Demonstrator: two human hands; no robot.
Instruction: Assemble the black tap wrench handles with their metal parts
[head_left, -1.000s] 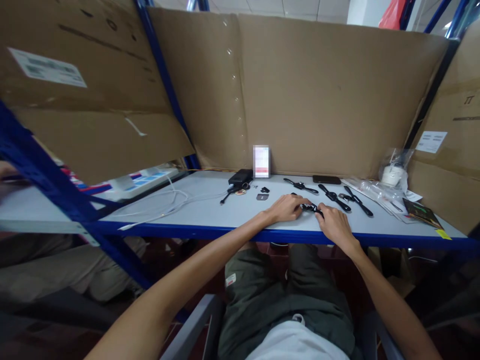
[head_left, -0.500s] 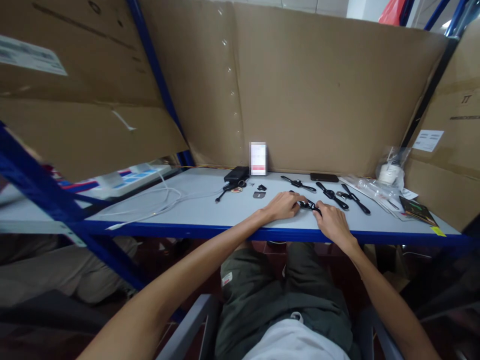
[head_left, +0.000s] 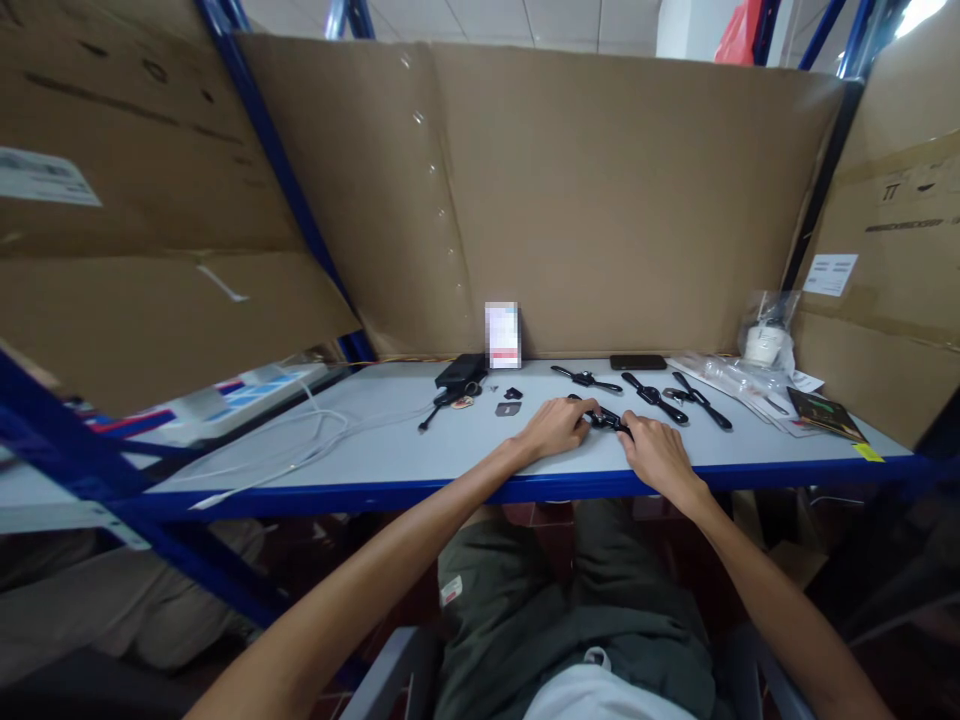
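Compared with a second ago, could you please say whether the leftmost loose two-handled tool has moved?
No: against the cardboard back panel, the leftmost loose two-handled tool keeps its place; the camera view shifted.

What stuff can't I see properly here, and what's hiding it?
All in the head view:
Long, black, two-handled tool: part of each handle is covered by the left hand and right hand.
White, upright rectangular screen: its writing is blurred into blocks.
White paper label on the left brown cardboard panel: cut off by the left edge, print too blurred.
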